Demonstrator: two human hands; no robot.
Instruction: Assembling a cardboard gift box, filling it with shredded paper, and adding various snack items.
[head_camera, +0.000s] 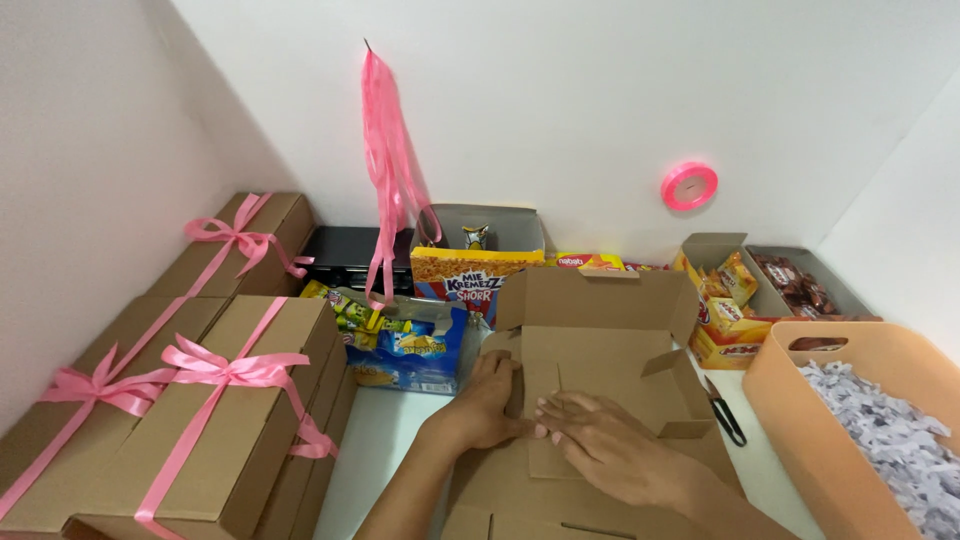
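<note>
Landmark: the open cardboard box (600, 350), half folded on the white table (385, 440), lid flap standing up at the back.
Far left of the box: finished brown boxes tied with pink ribbon bows (215, 368), stacked against the wall, apparently set aside out of the working space.
Behind-left of the box: cut pink ribbon strips (383, 160) hanging from the wall, within reach; below them a blue snack bag (415, 352) and a snack carton (470, 275).
Left hand (485, 405): flat on the box's left inner flap, fingers spread and pressing it down, not closed around anything.
Right hand (610, 450): palm down on the box floor just beside the left hand, fingers extended, pinning the panel so the fold stays put; nothing grasped.
Right of the box: black scissors (727, 412) lying on the table, touching nothing else.
Behind-right of the box: open cartons of wrapped sweets (740, 290); a pink ribbon roll (689, 185) is fixed to the wall above.
Far right of the box: an orange bin (800, 400) of shredded white paper (890, 440).
</note>
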